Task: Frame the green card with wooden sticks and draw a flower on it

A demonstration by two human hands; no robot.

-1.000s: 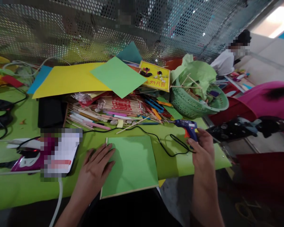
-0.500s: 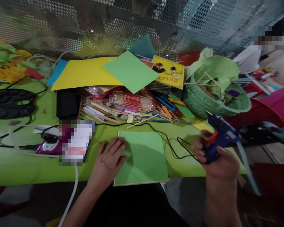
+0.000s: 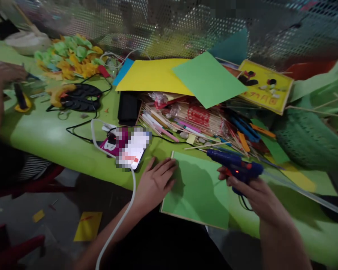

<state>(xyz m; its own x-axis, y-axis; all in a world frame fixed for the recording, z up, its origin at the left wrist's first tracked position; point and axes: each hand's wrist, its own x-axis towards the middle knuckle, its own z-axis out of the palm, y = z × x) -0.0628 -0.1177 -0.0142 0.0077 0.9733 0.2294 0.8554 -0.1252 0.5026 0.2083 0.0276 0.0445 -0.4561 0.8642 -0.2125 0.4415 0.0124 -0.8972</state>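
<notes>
My left hand (image 3: 157,182) lies with its fingers spread over the left edge of a green sheet (image 3: 201,195), which has thin wooden strips along its left and near edges. My right hand (image 3: 250,189) grips a blue glue gun (image 3: 236,165) with a small red light lit. The gun's nozzle points left, above the sheet's far edge, and a clear glue stick trails from its back. Just left of my left hand rests a phone (image 3: 135,150) with a lit screen.
Behind the sheet lie pens, bundled sticks (image 3: 199,116), yellow card (image 3: 154,77) and a loose green square (image 3: 210,80). A green basket (image 3: 312,135) stands at right. A black tray (image 3: 83,97) and crumpled paper (image 3: 73,56) are at left, near another person's hand (image 3: 8,71).
The view has turned left, bringing another person's arm into sight. My right hand has brought the glue gun leftward to the green sheet's far right corner. My left hand stays on the sheet's edge.
</notes>
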